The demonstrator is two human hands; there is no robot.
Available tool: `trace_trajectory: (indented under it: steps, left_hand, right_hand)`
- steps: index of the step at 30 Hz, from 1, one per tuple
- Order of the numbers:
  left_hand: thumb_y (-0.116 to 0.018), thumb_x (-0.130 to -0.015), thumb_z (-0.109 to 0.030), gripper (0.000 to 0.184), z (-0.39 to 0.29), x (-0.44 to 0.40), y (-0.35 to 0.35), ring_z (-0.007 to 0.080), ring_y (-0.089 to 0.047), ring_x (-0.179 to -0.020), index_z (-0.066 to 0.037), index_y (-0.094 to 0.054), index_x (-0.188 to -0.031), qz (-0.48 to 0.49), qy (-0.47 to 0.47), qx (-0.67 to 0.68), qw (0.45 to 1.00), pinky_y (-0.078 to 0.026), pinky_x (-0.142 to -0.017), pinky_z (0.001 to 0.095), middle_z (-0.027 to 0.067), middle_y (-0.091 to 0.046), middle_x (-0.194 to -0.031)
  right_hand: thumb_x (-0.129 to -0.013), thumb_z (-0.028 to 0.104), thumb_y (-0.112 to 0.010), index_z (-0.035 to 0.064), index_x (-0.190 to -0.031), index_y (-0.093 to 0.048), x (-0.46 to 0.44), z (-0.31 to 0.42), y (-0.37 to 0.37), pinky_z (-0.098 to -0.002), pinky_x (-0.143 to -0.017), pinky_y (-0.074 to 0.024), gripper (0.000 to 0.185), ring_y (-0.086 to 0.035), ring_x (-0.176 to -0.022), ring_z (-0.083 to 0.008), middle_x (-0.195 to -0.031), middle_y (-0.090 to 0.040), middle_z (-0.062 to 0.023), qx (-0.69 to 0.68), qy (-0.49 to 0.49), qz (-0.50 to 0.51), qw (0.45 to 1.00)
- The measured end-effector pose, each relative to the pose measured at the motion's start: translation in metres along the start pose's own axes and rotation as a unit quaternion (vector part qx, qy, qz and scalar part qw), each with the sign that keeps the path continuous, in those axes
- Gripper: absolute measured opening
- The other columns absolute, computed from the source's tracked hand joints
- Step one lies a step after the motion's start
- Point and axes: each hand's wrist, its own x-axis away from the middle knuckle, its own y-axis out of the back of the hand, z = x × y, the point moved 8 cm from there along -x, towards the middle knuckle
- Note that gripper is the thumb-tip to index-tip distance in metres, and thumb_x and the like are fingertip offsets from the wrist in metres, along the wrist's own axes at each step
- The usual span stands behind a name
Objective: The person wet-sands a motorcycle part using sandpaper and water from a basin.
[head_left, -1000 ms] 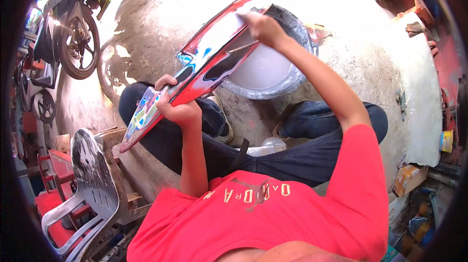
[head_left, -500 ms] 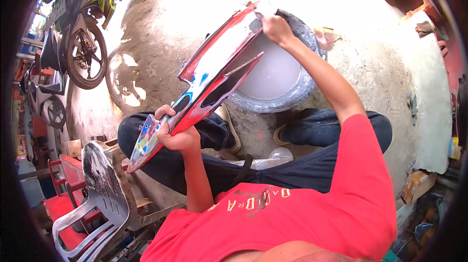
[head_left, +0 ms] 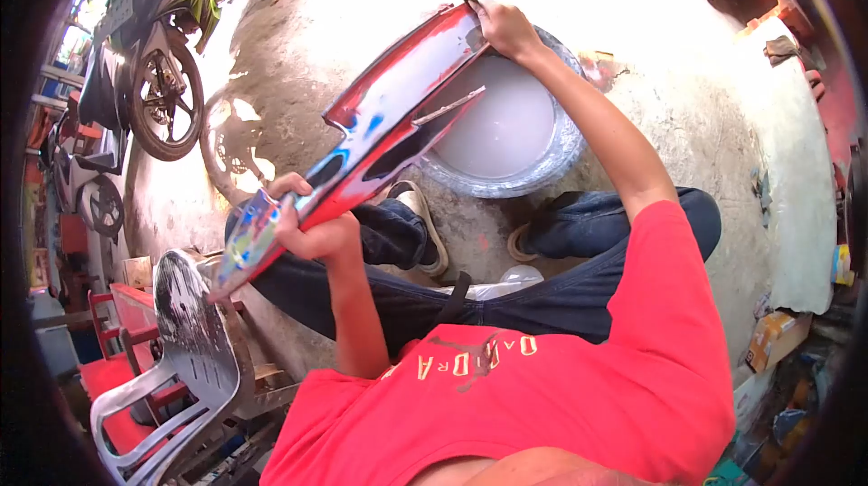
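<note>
A long panel point(head_left: 398, 79), patterned in red, white, black and blue, slants over my left knee and past the left edge of a round basin point(head_left: 565, 147). Cloudy whitish liquid point(head_left: 497, 120) fills the basin. My left hand point(head_left: 312, 224) is wrapped round the panel's narrow lower part. At the panel's top end, my right hand point(head_left: 502, 27) is closed on the edge; whether anything else is under those fingers cannot be made out. A thin strip point(head_left: 449, 106) sticks out from the panel above the basin.
Motorcycles point(head_left: 167, 93) stand at the upper left. A grey plastic chair point(head_left: 194, 332) is at the lower left, near red chairs point(head_left: 108, 377). On the right lie a pale sheet point(head_left: 796, 188) and a cardboard box point(head_left: 778, 339). A clear plastic item point(head_left: 520, 278) lies between my legs.
My right hand has moved slightly up and left at the panel's top end, and its fingers now bend over the edge. The panel's lower end has shifted left with my left hand.
</note>
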Motion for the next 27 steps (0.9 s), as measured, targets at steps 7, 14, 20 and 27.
trace_trajectory:
  steps: [7, 14, 20, 27]
  left_hand:
    - [-0.049, -0.081, -0.026, 0.031, -0.066, -0.091, -0.062, 0.0202, -0.054, -0.083, -0.004, -0.055, -0.101, 0.117, -0.054, 0.083, 0.988, -0.047, -0.081, 0.0349, 0.0124, -0.056, -0.083]
    - [-0.053, -0.087, -0.025, 0.029, -0.081, -0.231, -0.168, 0.0232, -0.056, -0.087, 0.001, -0.058, -0.099, 0.302, -0.006, 0.062, 0.951, -0.046, -0.085, 0.036, 0.0123, -0.058, -0.095]
    - [-0.059, -0.093, -0.031, 0.035, -0.039, -0.311, -0.215, 0.0235, -0.06, -0.086, 0.002, -0.061, -0.104, 0.258, -0.062, -0.077, 0.961, -0.048, -0.082, 0.0369, 0.0123, -0.064, -0.096]
    - [-0.06, -0.096, -0.036, 0.043, -0.021, -0.205, -0.148, 0.0241, -0.063, -0.09, 0.005, -0.063, -0.109, 0.027, -0.326, -0.224, 0.918, -0.049, -0.086, 0.0386, 0.0124, -0.068, -0.097]
  right_hand:
    - [-0.105, 0.024, -0.054, 0.0036, -0.118, -0.07, -0.03, 0.121, 0.07, -0.0393, -0.071, -0.0567, 0.029, -0.073, -0.076, -0.0307, -0.086, -0.074, -0.0185, -0.061, 0.246, -0.101, 0.962]
    - [-0.101, 0.033, -0.052, 0.0019, -0.1, -0.071, -0.058, 0.114, 0.084, -0.0425, -0.075, -0.0536, 0.036, -0.069, -0.082, -0.0353, -0.086, -0.069, -0.019, -0.094, 0.088, -0.015, 0.992]
    - [-0.097, 0.048, -0.056, -0.0002, -0.089, -0.067, -0.036, 0.136, 0.083, -0.0345, -0.064, -0.046, 0.051, -0.057, -0.068, -0.0179, -0.073, -0.062, -0.008, -0.294, -0.083, 0.041, 0.951]
    - [-0.104, 0.045, -0.052, -0.0001, -0.088, -0.068, -0.05, 0.055, 0.091, -0.0309, -0.059, -0.0439, 0.051, -0.055, -0.065, -0.0121, -0.07, -0.06, -0.0028, -0.358, -0.195, -0.081, 0.91]
